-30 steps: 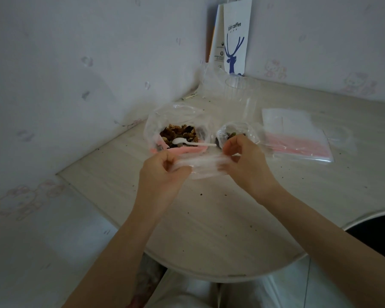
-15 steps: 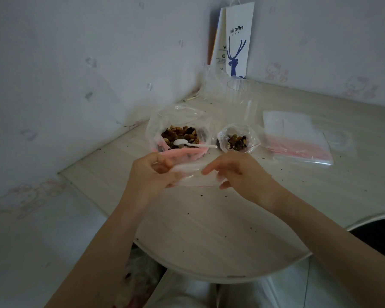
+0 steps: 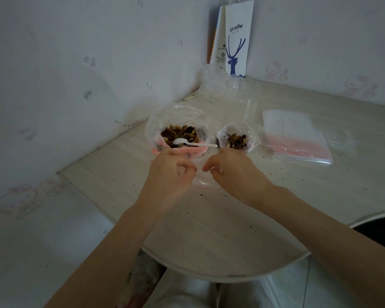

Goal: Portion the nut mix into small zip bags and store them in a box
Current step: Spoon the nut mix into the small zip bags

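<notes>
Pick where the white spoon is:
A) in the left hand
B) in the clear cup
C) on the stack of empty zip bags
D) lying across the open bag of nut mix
D: the white spoon lies across the open bag of nut mix, bowl on the nuts; the left hand and right hand hold a small zip bag instead.

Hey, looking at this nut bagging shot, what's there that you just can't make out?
Head view: the mouth of the small zip bag, open or sealed, is covered by the left hand and right hand gripping it.
Head view: no storage box is in frame.
Head view: a dark round thing is cut off by the right edge.
Head view: small print on the paper bag is too tiny.
</notes>
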